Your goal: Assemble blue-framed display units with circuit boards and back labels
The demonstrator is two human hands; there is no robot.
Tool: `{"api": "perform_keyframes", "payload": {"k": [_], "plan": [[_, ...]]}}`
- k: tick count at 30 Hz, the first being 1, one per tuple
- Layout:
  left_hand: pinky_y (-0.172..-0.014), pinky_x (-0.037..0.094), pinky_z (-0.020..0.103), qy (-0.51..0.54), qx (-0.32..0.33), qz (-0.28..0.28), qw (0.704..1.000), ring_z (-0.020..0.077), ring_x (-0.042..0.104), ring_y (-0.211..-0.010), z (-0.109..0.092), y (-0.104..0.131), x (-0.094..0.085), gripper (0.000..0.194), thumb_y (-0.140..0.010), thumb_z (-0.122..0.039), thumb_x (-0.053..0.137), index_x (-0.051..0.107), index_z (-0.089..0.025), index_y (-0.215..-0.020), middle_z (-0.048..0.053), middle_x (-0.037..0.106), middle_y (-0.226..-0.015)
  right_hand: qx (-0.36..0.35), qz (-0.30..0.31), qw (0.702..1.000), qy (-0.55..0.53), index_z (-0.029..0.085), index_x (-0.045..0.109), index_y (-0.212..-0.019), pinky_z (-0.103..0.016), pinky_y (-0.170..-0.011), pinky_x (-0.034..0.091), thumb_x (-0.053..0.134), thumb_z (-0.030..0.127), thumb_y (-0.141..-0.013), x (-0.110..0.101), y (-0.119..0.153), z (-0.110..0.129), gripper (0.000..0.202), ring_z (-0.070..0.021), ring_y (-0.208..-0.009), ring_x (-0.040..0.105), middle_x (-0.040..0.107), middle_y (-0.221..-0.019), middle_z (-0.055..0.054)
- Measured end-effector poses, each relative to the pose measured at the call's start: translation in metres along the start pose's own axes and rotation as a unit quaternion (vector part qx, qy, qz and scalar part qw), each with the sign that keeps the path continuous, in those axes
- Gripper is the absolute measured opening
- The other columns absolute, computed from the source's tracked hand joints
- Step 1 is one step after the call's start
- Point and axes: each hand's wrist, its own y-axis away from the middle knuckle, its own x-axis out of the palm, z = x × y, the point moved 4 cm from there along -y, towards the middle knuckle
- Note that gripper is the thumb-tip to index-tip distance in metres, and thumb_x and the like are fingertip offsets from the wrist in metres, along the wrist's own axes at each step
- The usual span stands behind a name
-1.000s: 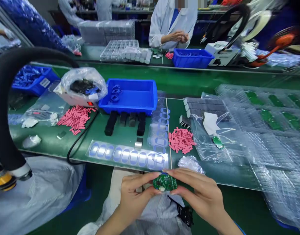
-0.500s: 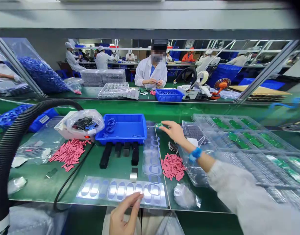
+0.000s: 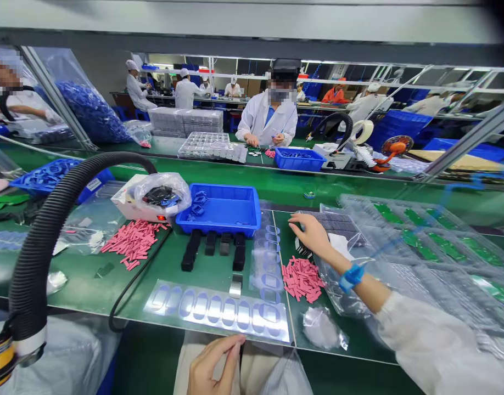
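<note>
My right hand (image 3: 312,236) reaches forward over a small black-and-white striped stack (image 3: 303,248), its fingers stretched out and nothing visible in them. Beyond it, a small green circuit board (image 3: 309,195) lies on the green strip at the back. My left hand (image 3: 216,365) is at the front edge, thumb and forefinger pinched together; what they hold, if anything, is too small to make out. Just above that hand lies a clear sheet with oval film stickers (image 3: 214,310). A second strip of oval stickers (image 3: 272,255) runs away from me along the table seam.
Pink strips lie in a right pile (image 3: 302,278) and a left pile (image 3: 132,241). A blue bin (image 3: 227,206) stands behind black blocks (image 3: 190,251). Clear trays (image 3: 425,269) with green boards fill the right. A black hose (image 3: 33,263) arches at left. A co-worker (image 3: 268,118) sits opposite.
My right hand has let go of the small green circuit board, now on the back strip, and drawn back toward the striped stack. The left hand stays pinched. The view has shifted.
</note>
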Motion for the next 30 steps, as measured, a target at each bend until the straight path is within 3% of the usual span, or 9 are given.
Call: {"api": "perform_keyframes", "payload": {"k": [3,7,11,14,18,23,26,30], "plan": [[-0.069,0.059,0.024,0.005,-0.003,0.011,1.0,0.0193,0.073,-0.074,-0.001,0.0,0.002,0.014,-0.081,-0.032,0.063,0.076,-0.028,-0.086,0.001,0.078,-0.08,-0.037,0.017,0.999,-0.025,0.016,0.063,-0.094,-0.044,-0.093,0.046,0.054,0.031,-0.09,-0.016,0.028,0.022,0.018,-0.0206,-0.104,0.059,0.065,-0.107,-0.006],[-0.071,0.059,0.024,0.014,-0.019,0.042,0.999,0.0186,0.073,-0.077,0.0,0.003,0.003,0.015,-0.083,-0.029,0.06,0.075,-0.028,-0.087,0.001,0.078,-0.082,-0.074,0.069,0.993,-0.058,0.02,0.064,-0.091,-0.035,-0.083,0.05,0.047,0.032,-0.092,-0.026,0.059,0.073,0.021,-0.0187,-0.091,0.064,0.07,-0.094,-0.005],[-0.071,0.057,0.023,0.026,-0.028,0.069,0.997,0.0167,0.072,-0.078,-0.002,0.009,0.007,0.017,-0.083,-0.024,0.059,0.074,-0.027,-0.09,0.001,0.078,-0.084,-0.08,0.129,0.987,-0.049,0.023,0.063,-0.084,-0.028,-0.067,0.047,0.051,0.039,-0.089,-0.012,0.071,0.129,0.021,-0.0179,-0.079,0.064,0.069,-0.084,-0.002],[-0.072,0.056,0.021,0.034,-0.026,0.077,0.996,0.0159,0.072,-0.078,-0.007,0.015,0.007,0.018,-0.083,-0.021,0.058,0.074,-0.026,-0.09,0.001,0.078,-0.083,-0.051,0.152,0.987,-0.02,0.022,0.06,-0.07,-0.027,-0.052,0.036,0.059,0.053,-0.082,0.008,0.066,0.154,0.033,-0.0185,-0.063,0.061,0.066,-0.068,-0.001],[-0.072,0.055,0.021,0.036,-0.028,0.072,0.996,0.0154,0.072,-0.077,-0.009,0.024,0.002,0.018,-0.083,-0.018,0.058,0.073,-0.025,-0.09,0.001,0.078,-0.083,-0.034,0.191,0.981,-0.01,0.021,0.058,-0.064,-0.026,-0.048,0.024,0.068,0.058,-0.072,0.025,0.066,0.17,0.039,-0.0173,-0.057,0.059,0.063,-0.061,0.001],[-0.073,0.056,0.022,0.013,-0.054,0.117,0.992,0.0164,0.072,-0.079,-0.003,0.031,-0.002,0.018,-0.084,-0.018,0.056,0.073,-0.022,-0.09,0.004,0.078,-0.085,-0.035,0.239,0.97,-0.035,0.023,0.063,-0.09,-0.024,-0.05,0.026,0.074,0.043,-0.072,0.027,0.082,0.178,0.029,-0.0151,-0.061,0.06,0.064,-0.068,0.004],[-0.075,0.056,0.025,0.013,-0.074,0.155,0.985,0.0178,0.072,-0.082,-0.003,0.031,0.001,0.02,-0.086,-0.019,0.054,0.073,-0.02,-0.091,0.006,0.078,-0.089,-0.02,0.252,0.966,-0.049,0.023,0.062,-0.088,-0.024,-0.05,0.027,0.074,0.038,-0.073,0.031,0.086,0.178,0.024,-0.0146,-0.061,0.059,0.062,-0.067,0.004],[-0.078,0.054,0.028,0.054,-0.129,0.155,0.978,0.0198,0.071,-0.084,-0.006,0.03,0.004,0.02,-0.086,-0.026,0.055,0.073,-0.019,-0.09,0.008,0.078,-0.089,0.003,0.248,0.965,-0.079,0.021,0.06,-0.08,-0.024,-0.051,0.029,0.074,0.033,-0.072,0.035,0.086,0.177,0.02,-0.0154,-0.064,0.059,0.062,-0.069,0.004]]}}
